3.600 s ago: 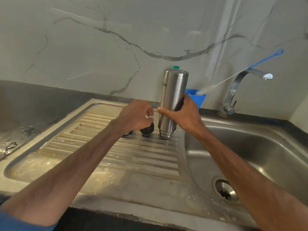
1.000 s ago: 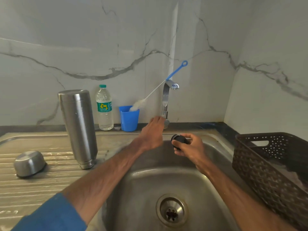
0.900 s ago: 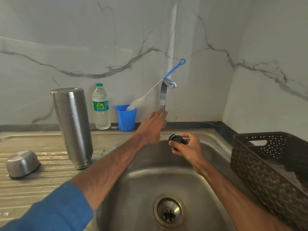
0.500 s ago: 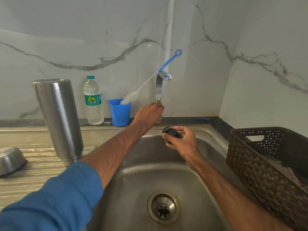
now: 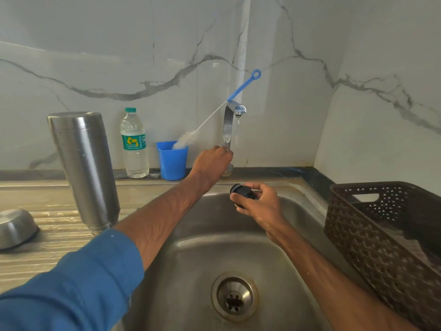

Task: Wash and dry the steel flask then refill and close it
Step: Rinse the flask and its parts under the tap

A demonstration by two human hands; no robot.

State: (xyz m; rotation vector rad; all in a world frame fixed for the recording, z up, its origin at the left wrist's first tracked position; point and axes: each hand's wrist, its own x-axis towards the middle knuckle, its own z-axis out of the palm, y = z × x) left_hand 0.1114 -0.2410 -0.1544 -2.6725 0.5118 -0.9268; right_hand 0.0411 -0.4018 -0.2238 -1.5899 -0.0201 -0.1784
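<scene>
Steel flask (image 5: 86,168): stands with its narrow threaded end down on the ribbed drainboard (image 5: 47,259), left of the basin and apart from both hands.
Room: pale marble wall (image 5: 119,56) with grey veins, meeting a second wall in the right corner; a dark ledge (image 5: 298,173) runs along the back of the sink.
Surface: steel sink basin (image 5: 191,259), wet and dull, with a round drain (image 5: 235,298) in its floor.
Tap (image 5: 228,125): rises at the back of the basin; a thin stream of water falls from its spout.
Left hand (image 5: 212,161): reaches over the basin, fingers curled round the lower stem of the tap.
Right hand (image 5: 260,206): grasps the black stopper (image 5: 242,193) over the basin, below and just in front of the spout.
Steel cap (image 5: 16,228): lies mouth down on the drainboard at the left edge.
Blue cup (image 5: 172,163): on the ledge beside the tap, holding the white bristle head of a bottle brush (image 5: 214,115); the blue handle leans across the top of the tap.
Plastic bottle (image 5: 134,144): upright between flask and blue cup, green cap on, green label; how full it is cannot be told.
Brown basket (image 5: 358,235): woven plastic, right of the basin; something pale lies inside, too hidden to name.
</scene>
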